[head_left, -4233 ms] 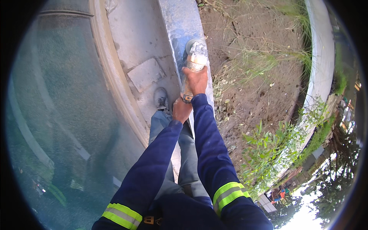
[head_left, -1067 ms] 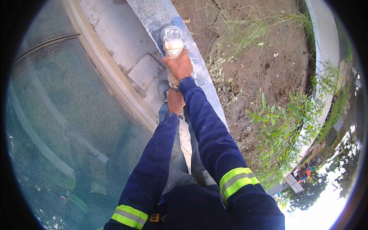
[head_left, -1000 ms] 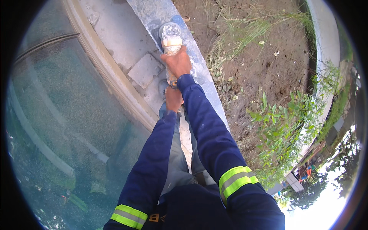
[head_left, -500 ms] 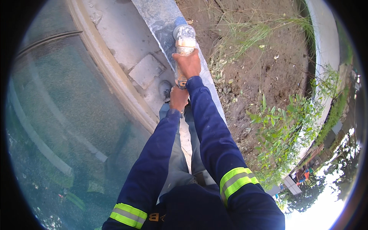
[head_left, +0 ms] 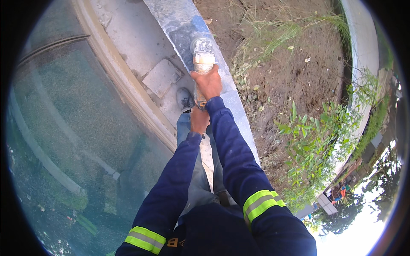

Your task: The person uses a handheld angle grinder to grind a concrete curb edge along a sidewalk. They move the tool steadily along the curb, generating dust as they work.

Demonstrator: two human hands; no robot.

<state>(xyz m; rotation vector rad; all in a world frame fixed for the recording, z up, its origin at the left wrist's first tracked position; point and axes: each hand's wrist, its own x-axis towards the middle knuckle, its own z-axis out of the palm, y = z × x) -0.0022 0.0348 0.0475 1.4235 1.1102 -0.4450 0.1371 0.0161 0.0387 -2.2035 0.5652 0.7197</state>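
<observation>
A broad sheet of bluish-green glass point(head_left: 81, 132), streaked with reflections, fills the person's left side, edged by a curving beige frame point(head_left: 121, 81). On the right lies a bed of brown soil point(head_left: 294, 81), bounded on its far side by a pale curved wall point(head_left: 362, 38). Between glass and soil runs a long grey-white ledge point(head_left: 239, 113), slanting across the view. A dusty concrete strip point(head_left: 132, 40) lies between frame and ledge.

Two navy sleeves point(head_left: 239, 149) with yellow-green reflective bands reach forward from the lower edge, above faded blue jeans point(head_left: 198, 183). A leafy shrub point(head_left: 316, 141) and thin grass point(head_left: 282, 36) grow at the bed. A loose flat slab point(head_left: 162, 77) rests on the strip, near a grey shoe point(head_left: 184, 99).

The angle grinder point(head_left: 204, 59), coated in pale dust, is at the ledge, its head pointing away from the person. The right hand point(head_left: 209, 83) is wrapped around its body, thumb on the left side. The left hand point(head_left: 199, 120) is closed at its rear end, fingers mostly hidden. The grinder's disc point(head_left: 194, 44) shows its rim over the ledge, just beside a blue patch point(head_left: 199, 24); whether it spins cannot be told.
</observation>
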